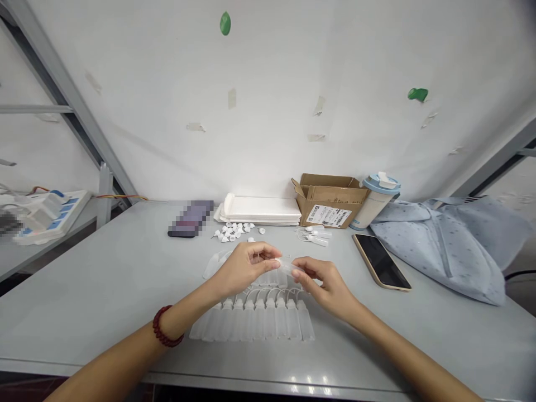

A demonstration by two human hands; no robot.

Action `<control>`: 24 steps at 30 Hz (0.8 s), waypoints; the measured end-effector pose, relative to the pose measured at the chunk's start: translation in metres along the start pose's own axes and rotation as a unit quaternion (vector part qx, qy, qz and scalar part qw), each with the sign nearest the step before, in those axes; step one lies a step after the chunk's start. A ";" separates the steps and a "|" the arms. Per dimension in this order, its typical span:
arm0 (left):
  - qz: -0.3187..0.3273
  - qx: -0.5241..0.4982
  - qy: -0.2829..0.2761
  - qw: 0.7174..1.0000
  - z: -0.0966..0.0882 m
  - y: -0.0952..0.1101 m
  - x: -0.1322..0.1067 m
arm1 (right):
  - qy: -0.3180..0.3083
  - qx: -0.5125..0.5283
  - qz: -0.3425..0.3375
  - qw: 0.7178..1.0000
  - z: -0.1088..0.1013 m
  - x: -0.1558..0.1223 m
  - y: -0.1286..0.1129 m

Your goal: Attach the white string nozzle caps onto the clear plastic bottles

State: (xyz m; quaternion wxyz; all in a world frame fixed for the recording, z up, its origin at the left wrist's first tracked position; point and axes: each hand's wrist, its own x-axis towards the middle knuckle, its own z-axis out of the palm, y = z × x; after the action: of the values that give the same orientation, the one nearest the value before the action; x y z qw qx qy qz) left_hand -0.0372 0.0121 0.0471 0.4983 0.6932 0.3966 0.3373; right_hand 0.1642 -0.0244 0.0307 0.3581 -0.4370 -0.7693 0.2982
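A small translucent plastic dropper bottle [285, 264] is pinched between both hands above the middle of the grey bench [104, 290]. The left hand [246, 266] closes its fingertips on one end and the right hand [323, 282] grips the other. Just below them, nearer the person, lies a row of matching clear bottles [255, 320]. A red bead bracelet [161, 334] circles the left wrist. Farther off sit loose white caps [233, 231], a stack of white trays [260, 210] and an open cardboard box [330, 202]. A black smartphone [381, 261] lies to the right.
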 end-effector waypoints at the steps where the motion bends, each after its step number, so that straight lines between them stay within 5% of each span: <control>1: 0.004 -0.004 0.003 1.000 0.001 0.000 -0.001 | -0.008 0.039 0.029 0.999 -0.001 0.001 -0.002; 7: 0.034 -0.002 0.046 0.998 0.005 0.002 -0.003 | -0.020 0.196 0.129 0.972 0.000 0.003 -0.005; 14: 0.043 -0.015 0.034 0.998 0.004 0.005 -0.003 | -0.074 0.381 0.196 0.900 0.002 0.005 0.000; 24: 0.006 0.006 -0.047 0.999 0.001 0.003 -0.003 | -0.012 0.214 0.142 0.966 -0.003 0.004 -0.006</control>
State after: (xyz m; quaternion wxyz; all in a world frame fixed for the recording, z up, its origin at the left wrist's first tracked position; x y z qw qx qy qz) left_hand -0.0369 0.0081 0.0495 0.5099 0.7138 0.3707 0.3050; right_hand 0.1628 -0.0227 0.0386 0.3883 -0.4514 -0.6219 0.5086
